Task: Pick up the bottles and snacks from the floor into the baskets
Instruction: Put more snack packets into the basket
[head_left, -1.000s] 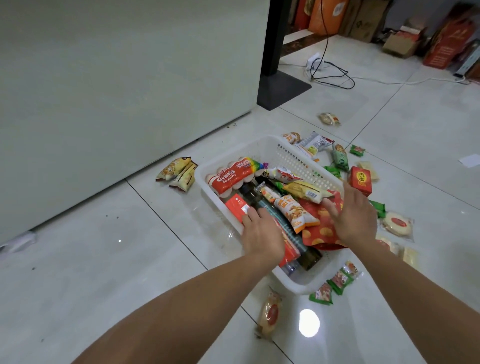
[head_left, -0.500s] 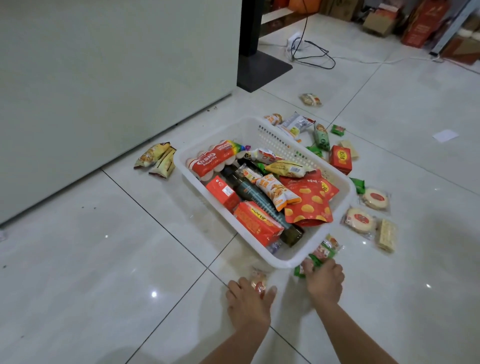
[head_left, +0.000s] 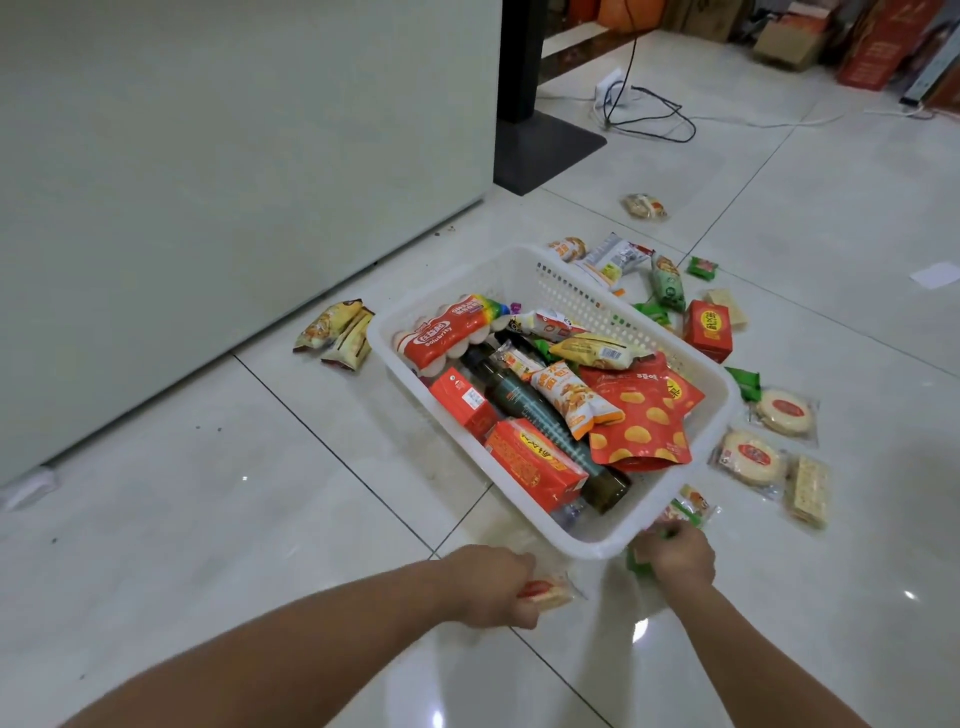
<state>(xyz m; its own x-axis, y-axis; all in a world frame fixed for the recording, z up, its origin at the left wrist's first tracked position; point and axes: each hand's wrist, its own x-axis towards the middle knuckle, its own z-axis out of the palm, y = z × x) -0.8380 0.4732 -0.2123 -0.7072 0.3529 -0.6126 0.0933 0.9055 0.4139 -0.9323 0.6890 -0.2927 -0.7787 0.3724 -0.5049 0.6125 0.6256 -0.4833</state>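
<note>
A white plastic basket (head_left: 587, 544) stands on the tiled floor, filled with red boxes, a dark bottle (head_left: 524, 402), a red chip bag (head_left: 641, 415) and other packets. My left hand (head_left: 493, 584) is closed around a clear-wrapped round cake (head_left: 545, 595) just in front of the basket's near corner. My right hand (head_left: 675, 556) grips small green snack packets (head_left: 639, 564) on the floor at the basket's near right corner. More snacks lie to the right: two round cakes (head_left: 753, 457), a cracker pack (head_left: 808, 491), a red box (head_left: 709, 330).
Two yellow packets (head_left: 337, 332) lie left of the basket by a pale wall panel (head_left: 208, 156). Several packets lie beyond the basket's far side. A black stand base (head_left: 545, 150), cables (head_left: 649, 114) and cardboard boxes (head_left: 789, 41) are further back.
Both hands left the basket and came down to the floor in front of it. The left hand closed on the wrapped cake, the right on the green packets.
</note>
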